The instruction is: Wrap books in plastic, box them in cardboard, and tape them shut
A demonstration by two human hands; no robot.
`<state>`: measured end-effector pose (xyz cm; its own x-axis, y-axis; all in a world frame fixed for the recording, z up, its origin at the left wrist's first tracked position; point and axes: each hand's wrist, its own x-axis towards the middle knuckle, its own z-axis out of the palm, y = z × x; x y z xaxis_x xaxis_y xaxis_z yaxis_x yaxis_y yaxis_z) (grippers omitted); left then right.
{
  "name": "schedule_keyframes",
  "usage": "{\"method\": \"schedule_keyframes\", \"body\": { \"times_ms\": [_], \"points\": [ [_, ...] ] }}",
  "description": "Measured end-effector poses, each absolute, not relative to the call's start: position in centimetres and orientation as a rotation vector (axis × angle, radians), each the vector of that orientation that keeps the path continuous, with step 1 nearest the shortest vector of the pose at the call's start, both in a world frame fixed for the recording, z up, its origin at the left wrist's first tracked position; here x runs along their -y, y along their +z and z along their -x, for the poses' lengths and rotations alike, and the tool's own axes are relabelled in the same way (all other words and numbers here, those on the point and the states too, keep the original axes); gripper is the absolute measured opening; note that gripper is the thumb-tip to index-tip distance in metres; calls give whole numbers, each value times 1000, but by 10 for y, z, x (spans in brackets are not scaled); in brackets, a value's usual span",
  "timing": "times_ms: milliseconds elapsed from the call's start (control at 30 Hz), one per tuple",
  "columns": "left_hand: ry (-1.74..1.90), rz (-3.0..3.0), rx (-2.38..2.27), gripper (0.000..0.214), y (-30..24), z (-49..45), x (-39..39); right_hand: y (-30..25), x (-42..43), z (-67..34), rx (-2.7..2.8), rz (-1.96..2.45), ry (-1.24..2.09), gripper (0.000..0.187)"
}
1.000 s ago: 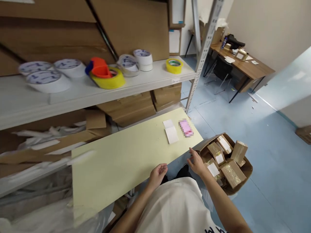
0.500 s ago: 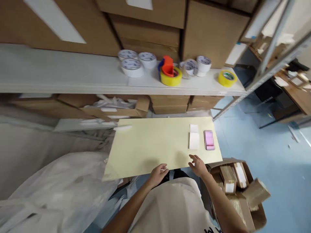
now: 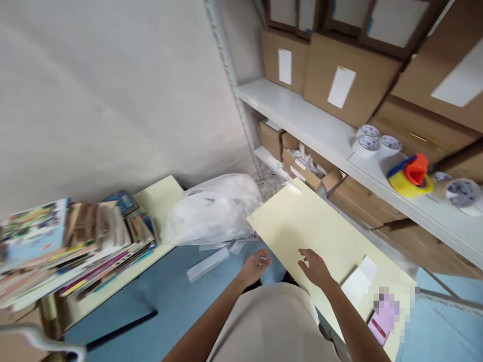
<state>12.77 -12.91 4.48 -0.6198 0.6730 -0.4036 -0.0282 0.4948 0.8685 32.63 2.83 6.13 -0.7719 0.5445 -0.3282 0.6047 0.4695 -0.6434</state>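
While the bare left hand [image 3: 255, 267] and bare right hand [image 3: 314, 267] hang open, empty, a long white paper [image 3: 360, 277] is to their right.
It slants away on the pale yellow tabletop [image 3: 304, 216], nearer the right hand.

A pale wall [image 3: 113, 100] rises over blue floor [image 3: 173, 296] — white shelving [image 3: 302, 115] right, cream table [image 3: 162, 197] left.

A pale yellow counter [image 3: 302, 231] bears white paper [image 3: 360, 279] and a partly pixelated pink item [image 3: 385, 312] marked in red. Behind it, white tape rolls [image 3: 365, 151] and an orange-and-blue dispenser [image 3: 416, 170] with yellow tape [image 3: 403, 185] stand before brown, white-labelled cartons [image 3: 319, 68]; left of it, multicoloured books [image 3: 37, 234].
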Motion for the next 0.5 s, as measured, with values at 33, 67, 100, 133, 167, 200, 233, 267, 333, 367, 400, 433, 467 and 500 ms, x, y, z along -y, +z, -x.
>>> {"method": "schedule_keyframes", "body": {
  "times_ms": [33, 67, 100, 133, 167, 200, 233, 267, 333, 367, 400, 433, 467, 500],
  "points": [
    [1184, -506, -1972, 35, 46, -120, 138, 63, -25, -313, -2642, -958, -1188, 40],
    [1197, -487, -1961, 37, 47, -111, 148, 63, -21, -299, -2657, -893, -1176, 40],
    [1210, -470, -1952, 37, 48, -102, 158, 64, -16, -285, -2670, -836, -1163, 40],
    [1234, -449, -1965, 37, 48, -93, 168, 65, -10, -271, -2681, -788, -1149, 40],
    [1254, -430, -1974, 37, 48, -85, 179, 65, -3, -257, -2687, -748, -1132, 40],
    [1273, -417, -1978, 38, 48, -76, 189, 66, 4, -244, -2692, -718, -1111, 40],
    [1292, -411, -1979, 39, 47, -67, 198, 67, 11, -231, -2699, -697, -1085, 40],
    [1309, -412, -1979, 40, 48, -59, 206, 69, 18, -220, -2708, -685, -1059, 40],
    [1343, -433, -1972, 42, 50, -41, 220, 73, 33, -200, -2731, -677, -1027, 39],
    [1361, -453, -1961, 41, 52, -33, 226, 76, 40, -192, -2741, -675, -1028, 40],
    [1373, -474, -1947, 40, 55, -24, 232, 78, 47, -183, -2745, -671, -1040, 40],
    [1378, -493, -1931, 39, 59, -15, 238, 79, 55, -175, -2741, -662, -1058, 40],
    [1378, -510, -1923, 39, 62, -6, 245, 81, 63, -166, -2736, -647, -1076, 40],
    [1375, -523, -1934, 39, 65, 3, 254, 82, 72, -157, -2730, -624, -1088, 40]
  ]
}}
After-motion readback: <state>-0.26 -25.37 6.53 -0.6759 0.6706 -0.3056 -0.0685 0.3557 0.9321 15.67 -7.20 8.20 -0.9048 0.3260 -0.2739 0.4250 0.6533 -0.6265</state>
